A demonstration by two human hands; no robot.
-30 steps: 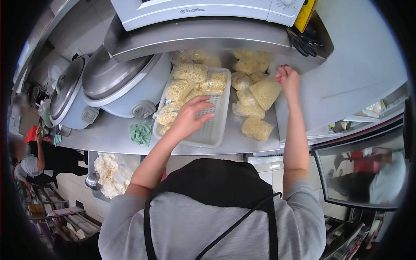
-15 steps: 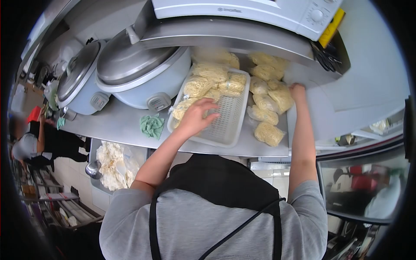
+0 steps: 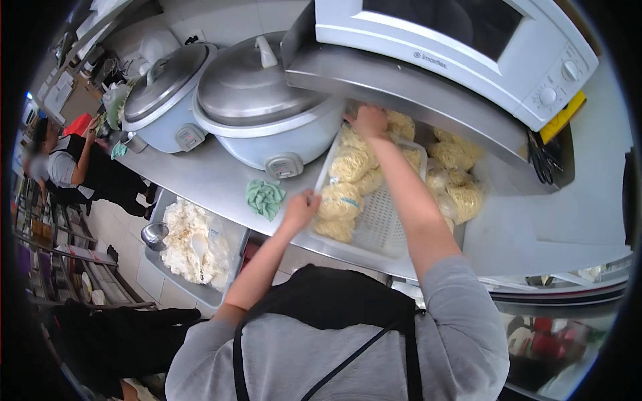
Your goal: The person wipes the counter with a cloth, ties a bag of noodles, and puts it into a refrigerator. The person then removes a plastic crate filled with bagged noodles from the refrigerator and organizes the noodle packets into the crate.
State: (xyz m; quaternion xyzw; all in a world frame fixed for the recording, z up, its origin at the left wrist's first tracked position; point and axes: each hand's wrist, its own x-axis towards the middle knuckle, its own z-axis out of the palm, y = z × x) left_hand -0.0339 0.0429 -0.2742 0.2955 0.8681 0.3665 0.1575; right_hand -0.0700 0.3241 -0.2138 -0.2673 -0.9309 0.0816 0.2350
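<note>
A white perforated tray (image 3: 381, 214) holds several clear bags of yellow noodles (image 3: 349, 164). My left hand (image 3: 301, 210) is at the tray's left rim beside the front bags, its fingers curled. Whether it grips the rim or a bag's end is unclear. Reaching across the tray, my right hand (image 3: 370, 123) is bent closed at the far left corner, by the rearmost bags and under the shelf's front edge. What lies in its fingers is hidden. More noodle bags (image 3: 461, 199) lie on the counter right of the tray, partly behind my right arm.
Two large rice cookers (image 3: 267, 144) stand left of the tray, with a green cloth (image 3: 265, 198) in front. A microwave (image 3: 461, 57) sits on a steel shelf (image 3: 408, 93) above; scissors (image 3: 543, 160) hang at its right. Below is a bin of rice (image 3: 190, 240). A co-worker (image 3: 80, 167) stands far left.
My right hand has moved from the far right side to the tray's far left corner. My left hand has shifted from over the tray to its left rim. The view has turned.
</note>
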